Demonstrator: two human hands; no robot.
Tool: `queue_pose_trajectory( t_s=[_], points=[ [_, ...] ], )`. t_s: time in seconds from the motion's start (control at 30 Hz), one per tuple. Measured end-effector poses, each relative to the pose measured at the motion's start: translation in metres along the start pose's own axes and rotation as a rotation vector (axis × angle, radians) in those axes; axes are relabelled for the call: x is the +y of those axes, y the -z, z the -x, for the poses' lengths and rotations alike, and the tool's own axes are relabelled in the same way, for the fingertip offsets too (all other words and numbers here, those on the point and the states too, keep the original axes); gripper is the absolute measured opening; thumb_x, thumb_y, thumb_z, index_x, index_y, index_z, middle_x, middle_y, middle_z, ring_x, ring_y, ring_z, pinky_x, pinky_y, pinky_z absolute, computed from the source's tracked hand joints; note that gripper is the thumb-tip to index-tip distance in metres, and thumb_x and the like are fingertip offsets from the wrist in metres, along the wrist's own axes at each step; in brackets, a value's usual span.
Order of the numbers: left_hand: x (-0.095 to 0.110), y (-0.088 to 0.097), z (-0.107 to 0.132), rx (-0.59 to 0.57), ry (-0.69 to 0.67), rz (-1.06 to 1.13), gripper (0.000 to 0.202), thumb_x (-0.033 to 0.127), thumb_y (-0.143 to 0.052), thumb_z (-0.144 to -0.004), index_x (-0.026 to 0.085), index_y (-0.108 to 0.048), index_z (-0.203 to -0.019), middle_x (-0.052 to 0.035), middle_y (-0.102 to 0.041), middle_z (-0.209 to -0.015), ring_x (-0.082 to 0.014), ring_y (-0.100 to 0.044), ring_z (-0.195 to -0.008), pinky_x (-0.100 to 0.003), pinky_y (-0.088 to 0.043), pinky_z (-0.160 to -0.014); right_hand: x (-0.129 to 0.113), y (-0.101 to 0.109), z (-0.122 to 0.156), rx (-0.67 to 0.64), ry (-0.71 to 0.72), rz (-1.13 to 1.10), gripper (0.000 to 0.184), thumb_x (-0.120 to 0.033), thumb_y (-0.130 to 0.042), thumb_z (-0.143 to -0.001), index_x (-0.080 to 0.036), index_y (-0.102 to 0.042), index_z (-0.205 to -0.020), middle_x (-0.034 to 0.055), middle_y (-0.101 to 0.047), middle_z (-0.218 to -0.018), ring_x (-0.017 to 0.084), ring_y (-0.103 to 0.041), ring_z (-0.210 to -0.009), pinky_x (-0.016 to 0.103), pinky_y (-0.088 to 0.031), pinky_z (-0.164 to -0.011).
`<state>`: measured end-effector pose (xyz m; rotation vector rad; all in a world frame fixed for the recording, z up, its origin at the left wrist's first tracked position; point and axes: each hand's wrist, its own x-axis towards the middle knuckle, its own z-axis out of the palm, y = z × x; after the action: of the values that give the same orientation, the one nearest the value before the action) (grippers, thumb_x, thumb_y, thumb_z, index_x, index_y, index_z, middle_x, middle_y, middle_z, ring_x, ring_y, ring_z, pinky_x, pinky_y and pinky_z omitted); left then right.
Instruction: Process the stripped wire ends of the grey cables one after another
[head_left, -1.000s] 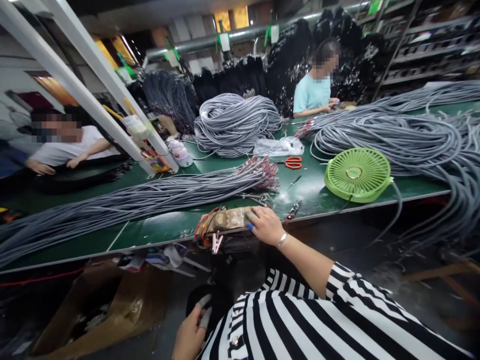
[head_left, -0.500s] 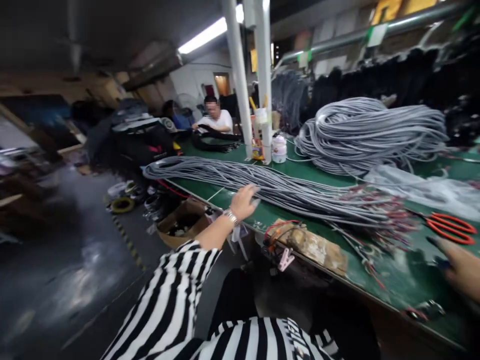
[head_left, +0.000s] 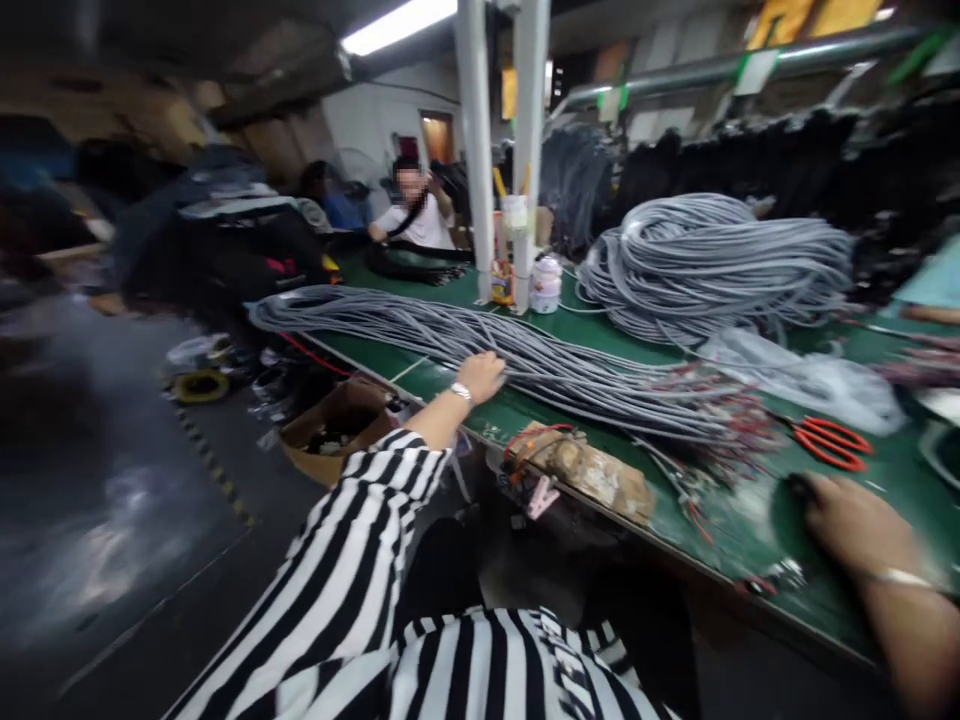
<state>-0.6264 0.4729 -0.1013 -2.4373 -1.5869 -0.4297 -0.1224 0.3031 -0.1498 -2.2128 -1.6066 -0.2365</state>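
Observation:
A long bundle of grey cables (head_left: 420,325) lies along the green table, its stripped ends (head_left: 739,415) showing reddish wires at the right. My left hand (head_left: 480,377) is at the bundle's near edge, fingers curled down onto the cables; the fingertips are partly hidden. My right hand (head_left: 855,525) is low over the table to the right of the cable ends, somewhat blurred. Its fingers are bent together around a small dark thing (head_left: 802,488) that I cannot make out. Just beyond that hand lie red-handled scissors (head_left: 832,442).
A big coil of grey cable (head_left: 712,265) and a clear plastic bag (head_left: 802,375) lie behind the bundle. White posts (head_left: 474,150) rise beside a white jar (head_left: 546,285). A taped cardboard block (head_left: 592,470) sits at the near edge. Across the table a person (head_left: 420,215) handles black cables.
The view has swung a little to the right. My left hand's fingers have closed down at the bundle. My right hand has come further into view, and the person opposite has raised a black strand.

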Motion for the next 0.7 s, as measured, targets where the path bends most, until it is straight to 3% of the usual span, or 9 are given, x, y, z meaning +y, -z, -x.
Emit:
queue_pose_trajectory(
  t_s=[0.07,0.17,0.27,0.33,0.43,0.5,0.6,0.7],
  points=[
    [0.001,0.005,-0.002,0.05,0.02,0.014,0.041,0.022,-0.025,-0.094,-0.003,-0.055,-0.108,-0.0152,-0.061,-0.116,-0.023,-0.059,-0.111,-0.032,-0.042,-0.093,0.006,-0.012,-0.009,0.002,0.003,0.068,0.026,-0.013,-0.049,-0.073,-0.029,-0.067,-0.085,0.0154,-0.058,-0.076,0.028,-0.059,-0.067,0.043,-0.045,-0.063],
    [0.003,0.013,-0.01,0.129,0.103,0.038,0.036,0.025,-0.036,-0.094,-0.001,-0.054,-0.112,-0.0212,-0.064,-0.113,-0.0275,-0.064,-0.105,-0.035,-0.047,-0.087,0.011,-0.015,-0.012,0.096,-0.105,0.142,0.032,-0.015,-0.044,-0.084,-0.017,-0.066,-0.107,0.0179,-0.058,-0.095,0.025,-0.059,-0.075,0.037,-0.043,-0.061],
    [0.018,0.032,-0.001,0.136,0.07,0.163,0.034,0.038,-0.049,-0.09,0.012,-0.06,-0.11,-0.011,-0.071,-0.1,-0.0242,-0.067,-0.093,-0.032,-0.049,-0.083,0.008,-0.009,-0.009,0.119,-0.186,0.18,0.038,-0.015,-0.042,-0.088,-0.013,-0.061,-0.121,0.0176,-0.057,-0.109,0.022,-0.058,-0.077,0.033,-0.043,-0.063],
    [0.04,0.053,0.022,0.01,-0.101,0.254,0.035,0.047,-0.053,-0.087,0.019,-0.065,-0.105,-0.0067,-0.073,-0.095,-0.0232,-0.067,-0.087,-0.032,-0.049,-0.082,0.006,-0.005,-0.007,0.123,-0.19,0.177,0.04,-0.021,-0.045,-0.09,-0.012,-0.058,-0.126,0.0177,-0.056,-0.114,0.023,-0.059,-0.081,0.032,-0.043,-0.065],
    [0.088,0.085,0.073,-0.321,-0.348,0.377,0.037,0.056,-0.054,-0.084,0.025,-0.07,-0.096,-0.0053,-0.073,-0.089,-0.0236,-0.067,-0.082,-0.033,-0.048,-0.08,0.006,-0.003,-0.004,0.122,-0.182,0.162,0.042,-0.032,-0.047,-0.092,-0.011,-0.059,-0.126,0.0176,-0.059,-0.114,0.024,-0.059,-0.084,0.032,-0.042,-0.066],
    [0.125,0.097,0.109,-0.568,-0.422,0.521,0.036,0.057,-0.053,-0.085,0.028,-0.072,-0.093,-0.0041,-0.073,-0.085,-0.0227,-0.066,-0.082,-0.032,-0.048,-0.082,0.008,-0.002,-0.002,0.124,-0.192,0.152,0.039,-0.031,-0.049,-0.091,-0.011,-0.061,-0.123,0.0172,-0.062,-0.108,0.023,-0.059,-0.082,0.031,-0.039,-0.064],
    [0.171,0.086,0.156,-0.802,-0.475,0.737,0.031,0.056,-0.06,-0.08,0.028,-0.072,-0.088,-0.005,-0.072,-0.082,-0.0235,-0.066,-0.081,-0.031,-0.049,-0.078,0.01,0.004,-0.001,0.152,-0.227,0.121,0.034,-0.027,-0.052,-0.09,-0.012,-0.066,-0.117,0.0152,-0.066,-0.096,0.02,-0.056,-0.074,0.03,-0.033,-0.061],
    [0.184,0.05,0.192,-0.814,-0.515,0.849,0.034,0.051,-0.049,-0.089,0.024,-0.07,-0.091,-0.0072,-0.072,-0.087,-0.0216,-0.066,-0.082,-0.03,-0.05,-0.079,0.007,0.024,0.01,0.237,-0.216,0.052,0.037,-0.033,-0.055,-0.088,-0.013,-0.07,-0.115,0.0119,-0.066,-0.08,0.017,-0.05,-0.065,0.031,-0.029,-0.06]
  ],
)
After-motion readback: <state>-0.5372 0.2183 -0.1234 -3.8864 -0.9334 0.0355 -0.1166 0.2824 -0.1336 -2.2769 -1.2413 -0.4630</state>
